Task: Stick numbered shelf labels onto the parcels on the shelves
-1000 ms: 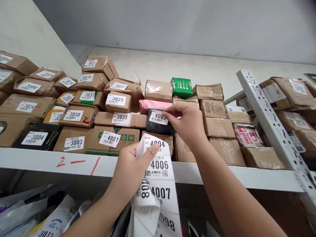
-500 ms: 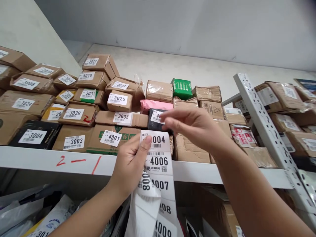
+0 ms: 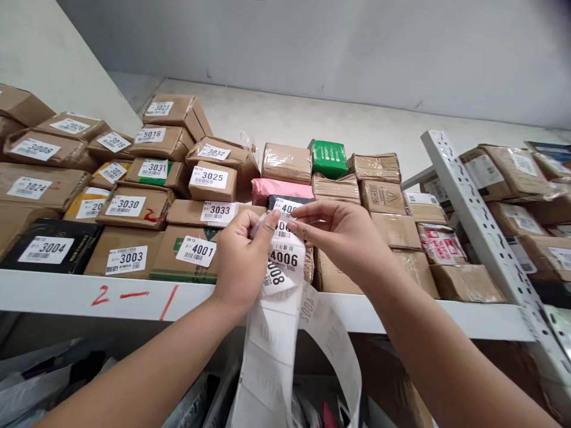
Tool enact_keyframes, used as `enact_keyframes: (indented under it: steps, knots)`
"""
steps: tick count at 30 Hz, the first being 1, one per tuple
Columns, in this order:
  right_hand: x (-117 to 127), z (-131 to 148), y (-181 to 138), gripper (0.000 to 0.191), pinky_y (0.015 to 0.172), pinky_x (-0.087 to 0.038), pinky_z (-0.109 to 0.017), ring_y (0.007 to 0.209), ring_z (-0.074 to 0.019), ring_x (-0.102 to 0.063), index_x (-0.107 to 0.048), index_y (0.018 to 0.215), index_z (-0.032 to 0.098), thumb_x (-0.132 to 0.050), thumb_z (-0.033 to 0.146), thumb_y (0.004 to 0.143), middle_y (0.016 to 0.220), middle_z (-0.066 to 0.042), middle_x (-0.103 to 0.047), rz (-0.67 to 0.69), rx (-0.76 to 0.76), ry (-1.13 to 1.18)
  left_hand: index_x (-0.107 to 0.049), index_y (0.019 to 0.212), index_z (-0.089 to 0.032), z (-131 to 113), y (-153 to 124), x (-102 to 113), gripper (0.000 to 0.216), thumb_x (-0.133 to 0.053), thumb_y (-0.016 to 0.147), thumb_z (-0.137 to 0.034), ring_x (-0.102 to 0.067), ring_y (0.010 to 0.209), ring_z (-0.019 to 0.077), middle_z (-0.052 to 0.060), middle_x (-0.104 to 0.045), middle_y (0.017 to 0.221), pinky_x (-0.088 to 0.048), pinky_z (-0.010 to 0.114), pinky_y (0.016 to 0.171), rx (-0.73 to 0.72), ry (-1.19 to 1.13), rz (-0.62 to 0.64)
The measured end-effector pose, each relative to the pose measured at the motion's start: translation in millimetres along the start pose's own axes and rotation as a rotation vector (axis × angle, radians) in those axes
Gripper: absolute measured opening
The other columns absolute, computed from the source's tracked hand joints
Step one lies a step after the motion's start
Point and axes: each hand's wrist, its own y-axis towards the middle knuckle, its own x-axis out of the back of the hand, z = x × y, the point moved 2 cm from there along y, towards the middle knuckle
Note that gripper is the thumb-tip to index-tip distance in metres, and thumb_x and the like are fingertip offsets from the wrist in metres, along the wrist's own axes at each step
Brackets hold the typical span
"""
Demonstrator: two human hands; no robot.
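My left hand (image 3: pixel 243 255) is closed around a long strip of white number labels (image 3: pixel 272 339), thumb on top. Labels 4006 and 4008 show on it; the rest hangs down, with one length curling to the right. At the strip's top edge, the thumb and fingers of my right hand (image 3: pixel 339 238) pinch together on the top label (image 3: pixel 283 229). Whether that label is peeled from its backing cannot be seen. Just behind the fingers is a dark parcel bearing a label (image 3: pixel 288 207), partly covered. A carton labelled 4001 (image 3: pixel 196 249) stands left of my hands.
Stacked cartons fill the white shelf (image 3: pixel 187 303), marked 2-1 in red. A pink parcel (image 3: pixel 281 189) and a green box (image 3: pixel 328 157) sit at the middle. To the right rises a perforated metal post (image 3: pixel 473 220). Bagged parcels (image 3: pixel 40 380) lie below.
My left hand has raised the strip toward the dark parcel. My right hand has come down and left onto the strip's top label, and a length of strip now curls out rightward.
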Motion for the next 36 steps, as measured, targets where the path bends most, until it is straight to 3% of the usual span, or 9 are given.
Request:
enact_keyframes:
  steps: [4,10,13,15,19,26,30,33,36]
  knots:
    - [2,1,12,0.008,0.053,-0.054,-0.026,0.058,-0.0135,-0.063,-0.07,0.069,0.015,-0.075,0.022,0.068,0.064,-0.003,-0.069,0.053,0.057,-0.063,-0.039,0.056,-0.019,0,9,3,0.041,-0.059,0.083,-0.042,-0.036,0.054,0.0089,-0.005,-0.04,0.055,-0.032,0.02,0.053,-0.018,-0.008,0.035]
    - [33,-1,68,0.005,0.05,-0.051,-0.026,0.055,-0.0095,-0.057,-0.068,0.072,0.017,-0.067,0.014,0.075,0.067,-0.001,-0.067,-0.266,0.267,-0.101,-0.055,0.056,-0.018,3,26,20,0.041,-0.054,0.083,-0.048,-0.039,0.048,0.0111,-0.002,-0.046,0.051,-0.027,0.023,0.046,0.086,0.174,0.295]
    - [31,-3,92,0.005,0.047,-0.046,-0.025,0.05,-0.0079,-0.052,-0.068,0.073,0.015,-0.066,0.012,0.076,0.06,0.0,-0.062,-0.14,0.247,-0.188,-0.068,0.083,-0.02,-8,42,24,0.019,-0.063,0.077,-0.038,-0.05,0.054,0.0163,0.001,-0.056,0.058,-0.032,0.024,0.051,-0.016,0.483,0.245]
    - [24,-3,99,0.004,0.049,-0.046,-0.026,0.052,-0.0087,-0.053,-0.068,0.073,0.015,-0.066,0.013,0.076,0.06,0.0,-0.062,-0.075,0.279,-0.286,-0.066,0.099,-0.022,-19,53,20,0.028,-0.068,0.072,-0.029,-0.055,0.061,0.0214,0.002,-0.057,0.061,-0.037,0.027,0.057,-0.092,0.756,0.19]
    - [13,-4,103,0.006,0.059,-0.048,-0.03,0.062,-0.0125,-0.057,-0.068,0.072,0.015,-0.065,0.011,0.074,0.066,-0.002,-0.065,-0.058,0.358,-0.455,-0.062,0.1,-0.019,-30,77,1,0.031,-0.066,0.07,-0.019,-0.061,0.075,0.0314,0.008,-0.06,0.069,-0.043,0.037,0.068,-0.115,1.139,0.232]
    - [8,-9,104,0.01,0.06,-0.046,-0.032,0.06,-0.0137,-0.055,-0.069,0.07,0.016,-0.063,0.008,0.073,0.064,-0.002,-0.062,-0.058,0.359,-0.645,-0.063,0.08,-0.016,-29,99,-18,0.008,-0.06,0.073,-0.015,-0.062,0.085,0.0369,0.014,-0.062,0.08,-0.046,0.045,0.071,-0.156,1.335,0.383]
    - [3,-5,99,0.009,0.065,-0.046,-0.034,0.066,-0.0161,-0.056,-0.068,0.072,0.017,-0.068,0.009,0.07,0.069,-0.002,-0.061,-0.091,0.395,-0.816,-0.066,0.09,-0.018,-37,99,-16,0.019,-0.057,0.074,-0.013,-0.061,0.093,0.0346,0.015,-0.065,0.092,-0.048,0.042,0.075,-0.141,1.417,0.44]
    - [0,-2,96,0.013,0.068,-0.046,-0.038,0.075,-0.0204,-0.056,-0.068,0.076,0.019,-0.074,0.016,0.066,0.085,-0.006,-0.06,-0.176,0.447,-0.948,-0.064,0.1,-0.019,-39,98,-13,0.028,-0.053,0.075,-0.015,-0.061,0.094,0.0325,0.015,-0.066,0.099,-0.049,0.039,0.071,-0.156,1.483,0.471]
    - [-1,-2,94,0.015,0.067,-0.047,-0.039,0.078,-0.0219,-0.056,-0.067,0.076,0.021,-0.077,0.02,0.065,0.09,-0.006,-0.059,-0.202,0.463,-0.971,-0.062,0.108,-0.017,-39,99,-13,0.034,-0.052,0.075,-0.017,-0.061,0.094,0.0332,0.017,-0.066,0.103,-0.049,0.039,0.069,-0.188,1.491,0.46]
